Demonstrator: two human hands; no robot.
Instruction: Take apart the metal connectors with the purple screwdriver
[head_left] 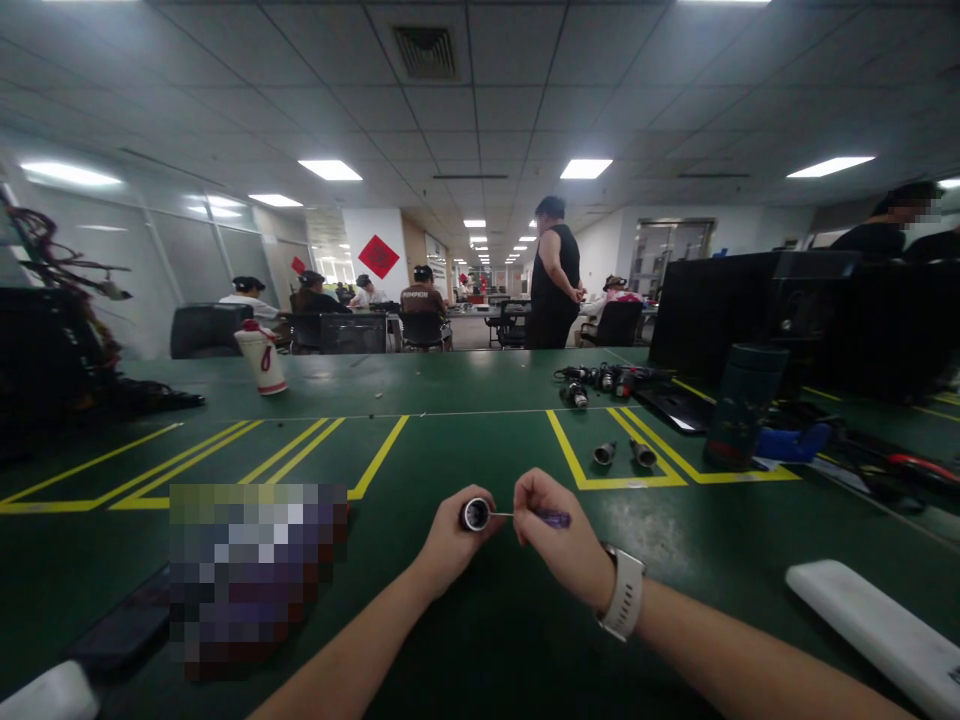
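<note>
My left hand [461, 530] is wrapped round a short metal cylinder, a round connector shell [475, 514], whose open end faces me. Inside its rim the details are dark and too small to make out. In my right hand [559, 535] is a small screwdriver [555, 520] with a purple handle, pinched between thumb and fingers. The thin shaft points left and its tip meets the side of the cylinder near my left fingertips. Two similar metal shells [624, 454] lie on the green table within a yellow-taped box, beyond my right hand.
Several cabled connectors [589, 382] lie farther back on the table [480, 385]. A dark bottle [744, 405] and a blue object [793, 441] stand right; a white cup [262, 358] is back left. A blurred package [255, 580] and white bar [874, 625] flank my arms. People are beyond.
</note>
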